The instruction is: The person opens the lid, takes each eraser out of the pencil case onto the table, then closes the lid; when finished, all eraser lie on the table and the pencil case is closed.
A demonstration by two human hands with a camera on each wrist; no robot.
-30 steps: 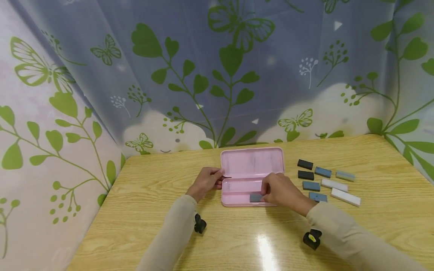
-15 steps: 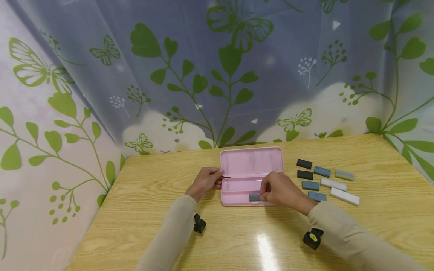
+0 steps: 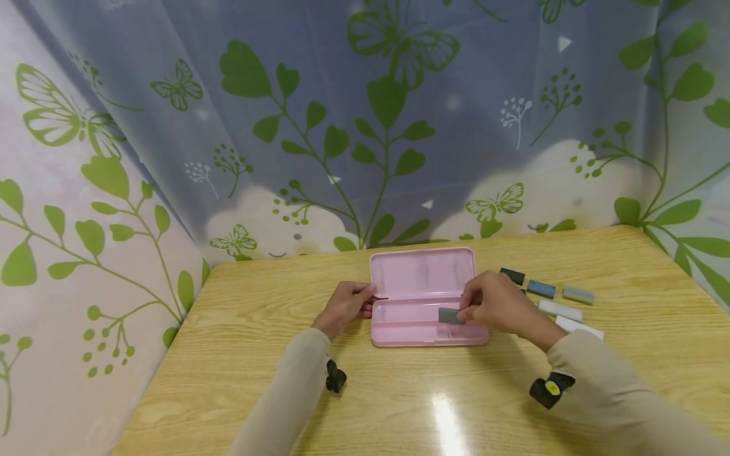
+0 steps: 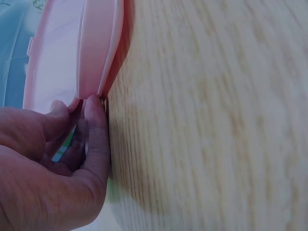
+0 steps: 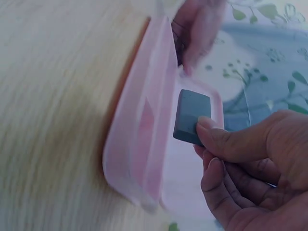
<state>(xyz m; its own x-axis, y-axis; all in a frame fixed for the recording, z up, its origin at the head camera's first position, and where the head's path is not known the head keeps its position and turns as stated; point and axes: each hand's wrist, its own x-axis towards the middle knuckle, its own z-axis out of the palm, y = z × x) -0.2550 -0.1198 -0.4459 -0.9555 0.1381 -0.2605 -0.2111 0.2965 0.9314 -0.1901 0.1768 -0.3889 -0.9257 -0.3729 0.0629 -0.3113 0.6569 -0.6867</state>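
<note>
A pink pencil case (image 3: 399, 334) lies with its lid raised on the wooden table. My left hand (image 3: 346, 307) holds the case's left end; in the left wrist view, the thumb (image 4: 58, 109) is at the lid's corner and a fingertip touches the end of the base. My right hand (image 3: 502, 307) pinches a grey rectangular eraser (image 3: 450, 316) between thumb and fingers, above the right part of the case. The right wrist view shows the eraser (image 5: 192, 115) apart from the case, one end inside the grip. Part of the case's right side is hidden behind the right hand.
Right of the case lie several block-shaped erasers: a black one (image 3: 512, 276), a blue one (image 3: 541, 289), a grey-blue one (image 3: 578, 295) and white ones (image 3: 561, 311). The right hand covers some of them. A patterned curtain (image 3: 319, 158) stands behind the table (image 3: 256, 405).
My right hand has lifted the grey eraser from the case's front compartment and moved it up and to the right. The left hand has stayed at the case's left end.
</note>
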